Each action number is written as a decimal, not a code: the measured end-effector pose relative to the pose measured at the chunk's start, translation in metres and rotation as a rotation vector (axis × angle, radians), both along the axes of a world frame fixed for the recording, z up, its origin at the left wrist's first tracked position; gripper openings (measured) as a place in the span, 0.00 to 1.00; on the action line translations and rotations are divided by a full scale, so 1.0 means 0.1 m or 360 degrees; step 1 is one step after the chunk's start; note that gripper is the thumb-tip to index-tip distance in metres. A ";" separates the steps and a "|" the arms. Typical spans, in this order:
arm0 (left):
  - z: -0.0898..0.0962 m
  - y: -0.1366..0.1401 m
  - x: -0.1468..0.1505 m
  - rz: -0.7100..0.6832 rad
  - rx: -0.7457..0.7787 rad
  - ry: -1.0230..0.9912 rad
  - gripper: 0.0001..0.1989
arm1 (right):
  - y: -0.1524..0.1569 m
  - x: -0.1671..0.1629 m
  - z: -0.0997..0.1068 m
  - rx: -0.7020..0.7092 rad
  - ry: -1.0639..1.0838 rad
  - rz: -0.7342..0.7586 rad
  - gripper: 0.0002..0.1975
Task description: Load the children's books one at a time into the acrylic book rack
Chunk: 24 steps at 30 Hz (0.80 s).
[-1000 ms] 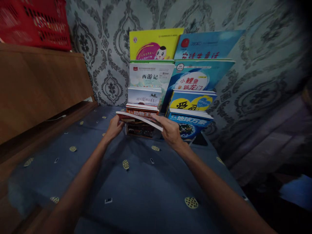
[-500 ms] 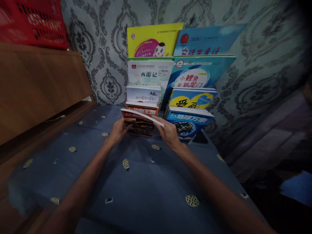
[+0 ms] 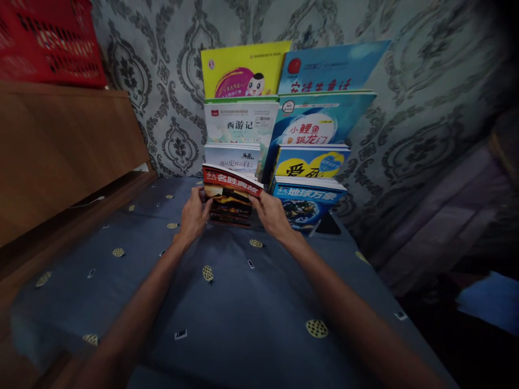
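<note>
A thin book with a red-and-dark cover [image 3: 232,201] stands nearly upright at the front of the left stack. My left hand [image 3: 195,213] grips its left edge, thumb on the cover. On its upper right edge, my right hand [image 3: 272,213] holds it with fingers closed. Behind it rise a pale book [image 3: 233,158], a white book [image 3: 243,121] and a yellow book [image 3: 243,67], each set higher than the one before. Beside my right hand is a blue book with an earth picture [image 3: 306,208], at the front of the right stack.
Behind that blue book stand a yellow-and-blue book [image 3: 312,162], a teal book [image 3: 324,116] and a light-blue book [image 3: 336,65]. A dark flat piece [image 3: 329,225] lies at their foot. Left are a wooden cabinet [image 3: 68,146] and a red basket [image 3: 52,43]. Patterned blue cloth [image 3: 231,313] covers the surface.
The red-and-dark book has tipped back from leaning toward me, so its cover now faces me and hides the orange book behind. Both hands stay on its edges.
</note>
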<state>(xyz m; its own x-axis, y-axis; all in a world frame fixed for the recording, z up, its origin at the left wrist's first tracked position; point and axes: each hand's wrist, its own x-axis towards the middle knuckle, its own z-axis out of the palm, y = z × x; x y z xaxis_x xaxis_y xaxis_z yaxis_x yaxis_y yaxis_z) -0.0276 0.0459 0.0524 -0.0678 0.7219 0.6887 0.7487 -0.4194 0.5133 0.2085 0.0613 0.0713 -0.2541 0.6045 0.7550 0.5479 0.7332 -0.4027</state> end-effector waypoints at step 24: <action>-0.18 0.09 -0.08 0.0100 -0.0201 0.0308 0.06 | -0.01 -0.10 -0.09 -0.0125 -0.0333 -0.0335 0.12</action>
<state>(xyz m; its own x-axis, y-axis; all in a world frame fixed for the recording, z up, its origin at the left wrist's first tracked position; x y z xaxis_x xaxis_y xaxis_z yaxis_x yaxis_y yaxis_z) -0.0354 0.0551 0.0344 0.0093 0.8017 0.5977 0.8610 -0.3104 0.4029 0.1984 0.0602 0.0627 -0.2619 0.7148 0.6484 0.7614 0.5659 -0.3162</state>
